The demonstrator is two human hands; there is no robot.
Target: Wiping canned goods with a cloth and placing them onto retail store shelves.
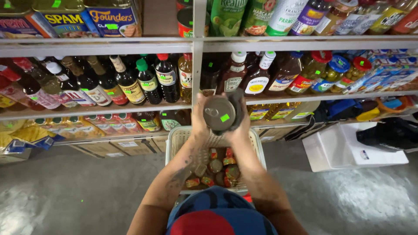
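Both hands, left (199, 118) and right (242, 124), clasped a can (220, 114) at twelve o'clock above the basket (174, 143); it looked rigid, smooth, fairly heavy, best gripped around its sides.

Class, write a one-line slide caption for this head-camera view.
Both hands, left hand and right hand, lift cans over a basket.

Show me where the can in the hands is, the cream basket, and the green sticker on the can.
can (217, 114), head view, on its round metal lid.
cream basket (173, 143), head view, on its left wall.
green sticker (224, 118), head view, on the sticker's middle.
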